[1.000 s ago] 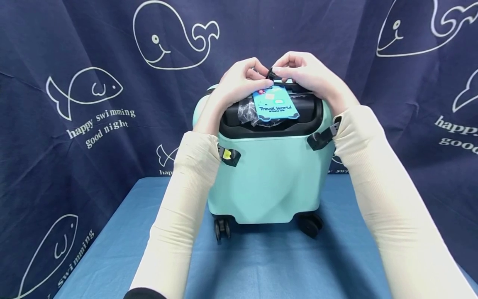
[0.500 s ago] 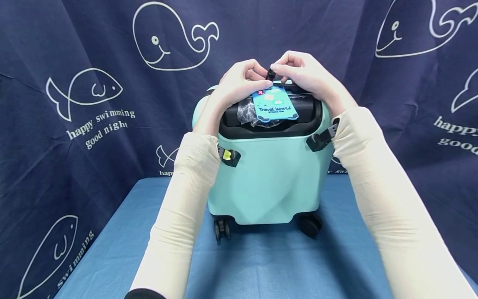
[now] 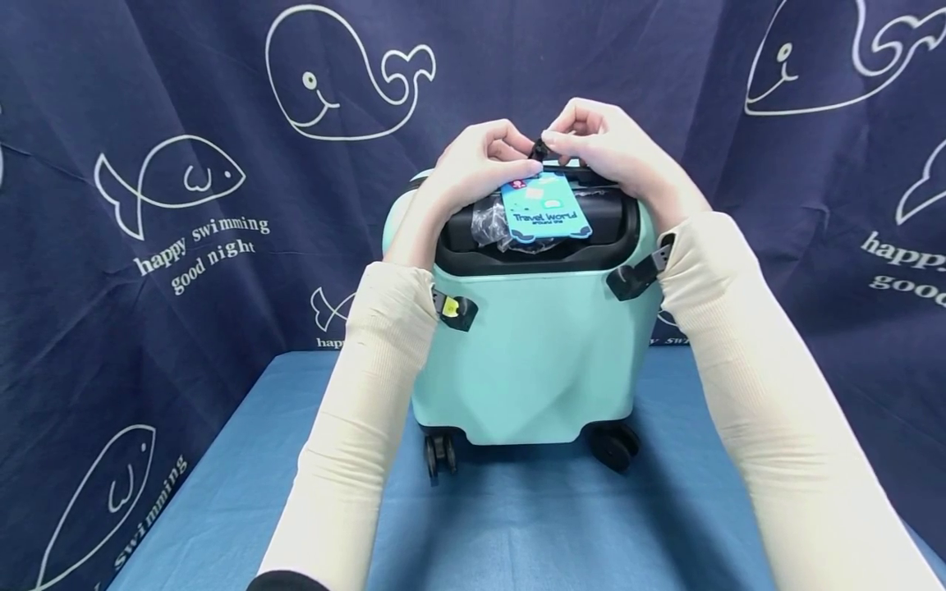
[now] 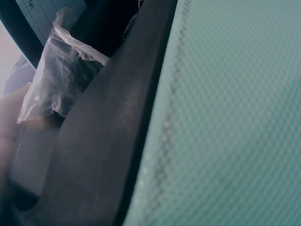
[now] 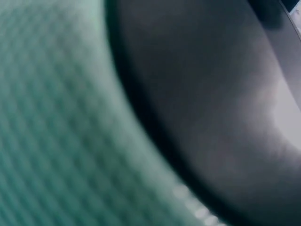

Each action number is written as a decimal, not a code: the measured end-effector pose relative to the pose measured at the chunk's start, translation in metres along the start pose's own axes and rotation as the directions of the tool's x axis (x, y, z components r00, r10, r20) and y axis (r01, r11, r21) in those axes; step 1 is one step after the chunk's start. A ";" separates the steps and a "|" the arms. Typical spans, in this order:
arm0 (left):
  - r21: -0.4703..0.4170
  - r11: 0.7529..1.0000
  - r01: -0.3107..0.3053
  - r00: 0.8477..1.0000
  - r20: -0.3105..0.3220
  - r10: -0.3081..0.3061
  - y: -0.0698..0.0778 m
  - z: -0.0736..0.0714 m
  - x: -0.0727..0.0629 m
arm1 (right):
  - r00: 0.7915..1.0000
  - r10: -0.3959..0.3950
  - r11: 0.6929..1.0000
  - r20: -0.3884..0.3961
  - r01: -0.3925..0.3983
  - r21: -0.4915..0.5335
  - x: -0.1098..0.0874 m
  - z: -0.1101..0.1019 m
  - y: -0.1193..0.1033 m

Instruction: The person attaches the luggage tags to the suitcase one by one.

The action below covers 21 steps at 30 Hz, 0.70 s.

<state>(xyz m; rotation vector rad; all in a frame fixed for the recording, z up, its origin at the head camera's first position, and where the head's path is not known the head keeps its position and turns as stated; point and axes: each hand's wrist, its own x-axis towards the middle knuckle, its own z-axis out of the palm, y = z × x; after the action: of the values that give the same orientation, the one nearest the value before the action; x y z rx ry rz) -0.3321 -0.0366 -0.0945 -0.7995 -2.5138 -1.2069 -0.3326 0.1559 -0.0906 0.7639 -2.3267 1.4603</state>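
Note:
A mint-green suitcase stands upright on its wheels. Over its black handle recess hangs a blue luggage tag printed "Travel World". My left hand pinches the tag's black strap low down, near the top of the tag. From the other side, my right hand pinches the strap's upper end between thumb and forefinger. Crinkled clear plastic shows beside the tag in the left wrist view. The right wrist view holds only blurred green shell and black trim; neither wrist view shows the pinch.
Blue cloth covers the table under the suitcase. A dark blue curtain with white whale and fish drawings hangs close behind. Black caster wheels touch the cloth. Small black wrist devices sit at both cuffs, near the shell.
The right fingertips and the strap end rise slightly, then come a little lower and to the right. The left hand, tag and suitcase stay nearly still.

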 end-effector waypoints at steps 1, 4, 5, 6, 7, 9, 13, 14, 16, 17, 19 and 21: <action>-0.005 1.000 0.000 1.000 0.000 0.000 0.000 0.000 0.000 | 1.000 0.007 1.000 0.001 -0.007 0.004 0.000 0.000 -0.001; -0.007 1.000 -0.009 1.000 -0.005 0.009 0.000 0.000 0.000 | 0.999 0.032 0.999 0.007 -0.032 0.009 -0.001 -0.001 -0.002; -0.006 1.000 -0.009 1.000 -0.007 0.009 0.000 0.000 0.000 | 0.999 0.039 0.999 0.008 -0.039 0.007 -0.002 -0.001 -0.003; -0.003 1.000 -0.009 1.000 -0.008 0.009 0.001 0.000 0.000 | 0.999 0.045 0.999 0.008 -0.045 0.003 -0.002 -0.001 -0.003; 0.001 1.000 -0.010 1.000 -0.009 0.010 0.001 0.000 -0.001 | 0.999 0.051 0.999 0.008 -0.051 -0.003 -0.003 -0.001 -0.003; 0.009 1.000 -0.013 1.000 -0.010 0.013 0.000 0.000 -0.001 | 0.998 0.055 0.998 0.009 -0.055 -0.005 -0.003 -0.001 -0.003; 0.011 1.000 -0.018 1.000 -0.007 0.018 0.001 0.000 -0.001 | 1.000 0.028 1.000 0.012 -0.028 0.006 -0.002 -0.001 -0.001; 0.009 1.000 -0.020 1.000 -0.006 0.020 0.001 0.000 -0.001 | 1.000 0.020 1.000 0.010 -0.020 0.006 -0.002 -0.001 -0.001; 0.004 1.000 -0.019 1.000 -0.002 0.019 0.001 0.000 -0.001 | 1.000 0.005 1.000 0.004 -0.005 0.005 -0.001 -0.001 0.000; -0.001 1.000 -0.017 1.000 -0.001 0.017 0.001 0.000 -0.001 | 1.000 0.000 1.000 0.000 0.000 0.004 -0.001 0.000 0.000; -0.006 1.000 -0.018 1.000 0.002 0.018 0.001 0.000 -0.001 | 1.000 -0.002 1.000 -0.010 0.002 0.003 -0.001 0.000 0.000; -0.008 1.000 -0.020 1.000 0.003 0.020 0.000 0.000 0.000 | 1.000 0.002 1.000 -0.018 -0.002 0.004 -0.001 0.000 -0.001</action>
<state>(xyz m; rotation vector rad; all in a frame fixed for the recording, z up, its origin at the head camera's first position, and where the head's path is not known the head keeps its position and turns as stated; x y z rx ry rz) -0.3316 -0.0366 -0.0944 -0.8264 -2.4988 -1.2118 -0.3314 0.1557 -0.0906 0.7463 -2.3130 1.4669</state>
